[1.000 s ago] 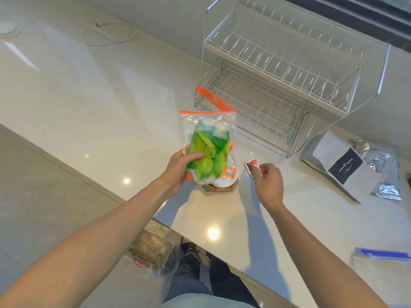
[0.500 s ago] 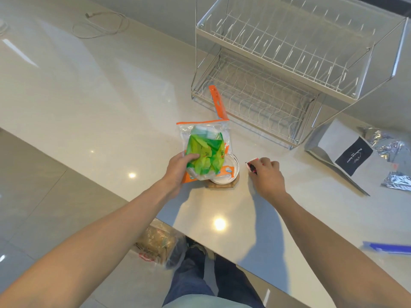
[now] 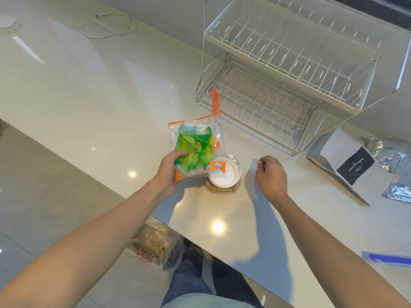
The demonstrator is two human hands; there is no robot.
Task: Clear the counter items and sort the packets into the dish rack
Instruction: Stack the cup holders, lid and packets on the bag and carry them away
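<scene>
Gripping zip bag point(image 3: 195, 150): left hand point(image 3: 170, 172); right hand point(image 3: 270, 174) pinching red packet point(image 3: 259, 164)

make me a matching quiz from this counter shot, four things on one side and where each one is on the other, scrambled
Things:
1. zip bag of green packets
2. small red packet
3. grey pouch with black label
4. white cable

Places:
A. far left of the counter
B. flat on the counter, right of the dish rack
C. in the left hand
D. in the right hand

Pairs: 1-C, 2-D, 3-B, 4-A
</scene>
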